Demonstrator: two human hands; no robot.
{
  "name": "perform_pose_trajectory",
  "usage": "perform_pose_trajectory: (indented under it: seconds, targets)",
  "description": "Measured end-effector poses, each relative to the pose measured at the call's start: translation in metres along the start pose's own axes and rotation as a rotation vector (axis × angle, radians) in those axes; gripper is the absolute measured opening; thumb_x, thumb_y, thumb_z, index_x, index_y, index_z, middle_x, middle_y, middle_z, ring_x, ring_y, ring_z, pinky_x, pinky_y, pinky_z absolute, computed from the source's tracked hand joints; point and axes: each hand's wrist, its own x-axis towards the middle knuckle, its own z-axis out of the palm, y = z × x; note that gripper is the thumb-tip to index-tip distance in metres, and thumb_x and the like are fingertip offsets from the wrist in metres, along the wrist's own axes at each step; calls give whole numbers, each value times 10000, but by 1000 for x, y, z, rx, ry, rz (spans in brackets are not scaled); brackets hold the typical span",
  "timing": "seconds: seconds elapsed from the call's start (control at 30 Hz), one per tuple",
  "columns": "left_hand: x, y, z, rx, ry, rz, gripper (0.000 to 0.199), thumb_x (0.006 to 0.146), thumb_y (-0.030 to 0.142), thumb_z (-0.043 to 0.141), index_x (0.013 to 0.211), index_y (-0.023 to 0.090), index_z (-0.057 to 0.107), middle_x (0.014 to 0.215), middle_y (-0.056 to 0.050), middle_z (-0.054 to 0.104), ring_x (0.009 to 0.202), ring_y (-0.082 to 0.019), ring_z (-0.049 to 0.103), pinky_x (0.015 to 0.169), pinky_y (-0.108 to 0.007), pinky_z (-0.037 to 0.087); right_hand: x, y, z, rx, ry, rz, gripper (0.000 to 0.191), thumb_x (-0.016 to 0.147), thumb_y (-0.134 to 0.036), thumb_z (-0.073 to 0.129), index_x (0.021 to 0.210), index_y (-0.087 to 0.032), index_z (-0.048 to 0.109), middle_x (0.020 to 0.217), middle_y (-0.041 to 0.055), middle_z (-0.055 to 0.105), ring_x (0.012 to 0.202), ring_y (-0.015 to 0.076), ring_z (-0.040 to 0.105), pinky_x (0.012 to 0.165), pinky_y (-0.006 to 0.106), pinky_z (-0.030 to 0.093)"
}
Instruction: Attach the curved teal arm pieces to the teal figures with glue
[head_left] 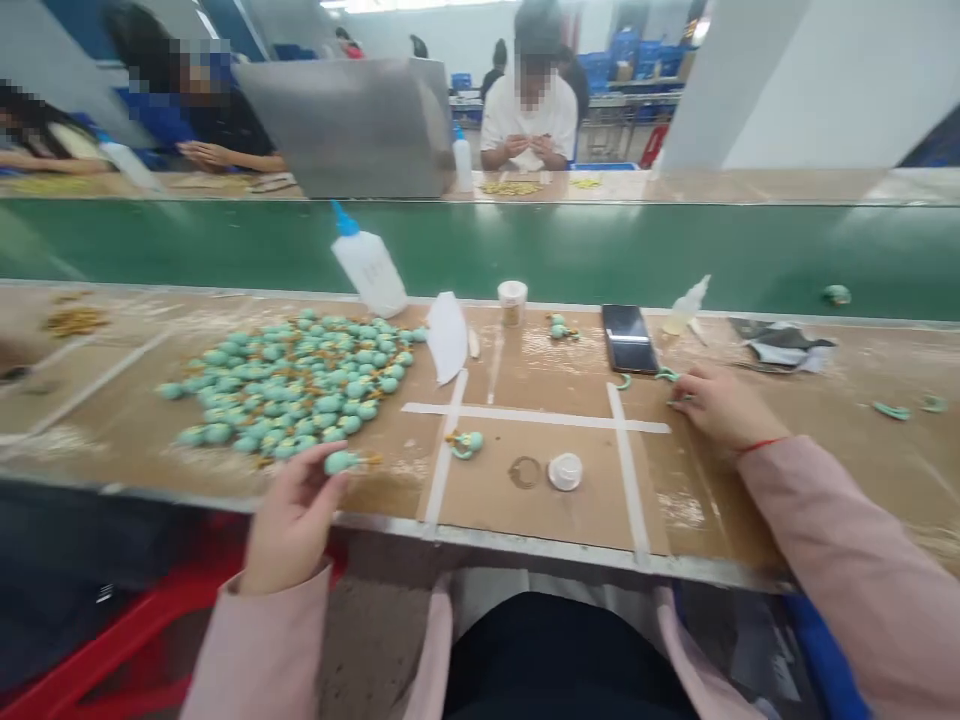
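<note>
My left hand [292, 520] pinches a small mint-green figure [342, 462] with an orange end, just off the near edge of a big pile of similar figures [292, 385]. On the right, my right hand [716, 405] rests low over the table, its fingertips closed on a small curved green piece that is mostly hidden. Another curved green piece [667, 374] lies just beyond those fingers. One more figure [466, 443], with a curved green part, lies between my hands, beside a small white cap [565, 471].
A tilted white squeeze bottle [371, 270] with a blue nozzle stands behind the pile. Further right are a white jar [512, 302], a phone [628, 338], a small dropper bottle [686, 307] and dark cloth scraps [784, 345]. A green belt [570, 245] runs behind; people sit across it.
</note>
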Motion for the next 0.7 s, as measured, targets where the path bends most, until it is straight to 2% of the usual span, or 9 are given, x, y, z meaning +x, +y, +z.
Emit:
perform_pose_trajectory:
  seconds: [0.13,0.2,0.33,0.4,0.5,0.63,0.7]
  targets:
    - [-8,9,12,-325,-47,7,460,718,537,739,1018,194,674,838,-51,649,693,-169,576,661,-319,483,-4,7,9,-13,16,-63,101,765,-171,587,670,-202,602,778,106,607,794,265,522,744,403,383]
    - [-12,13,17,-468,-89,28,478,683,577,750,967,198,686,869,-70,664,703,-175,590,629,-313,488,-9,7,12,-44,36,-76,100,780,-169,584,689,-211,589,809,125,625,796,275,526,746,414,381]
    - [-21,30,27,-665,-212,59,372,707,481,772,956,213,703,1068,-131,713,854,-240,655,715,-375,528,-21,-3,10,-167,114,-86,92,832,-181,554,759,-237,553,815,135,657,796,292,558,745,414,406]
    - [-25,40,29,-728,-267,70,311,737,406,770,986,229,709,1037,-118,737,863,-246,673,755,-402,533,-24,-10,7,-160,133,-9,82,860,-204,524,792,-248,534,767,121,642,760,295,576,682,406,410]
    - [-27,52,33,-801,-319,93,279,745,352,779,991,234,722,892,-83,738,771,-217,659,705,-376,524,-25,-23,3,52,97,146,67,874,-244,530,814,-269,512,716,72,617,642,249,572,599,380,397]
    - [-29,58,42,-898,-361,100,337,704,413,808,974,219,751,704,-44,658,638,-164,557,579,-294,428,-28,-43,4,645,93,252,88,876,-331,595,842,-266,546,624,28,584,571,193,562,574,353,445]
    - [-30,58,48,-957,-389,75,364,692,461,807,979,243,758,646,-21,604,581,-136,494,537,-269,371,-32,-54,5,911,69,333,155,853,-392,654,876,-244,611,677,52,612,603,195,604,568,342,485]
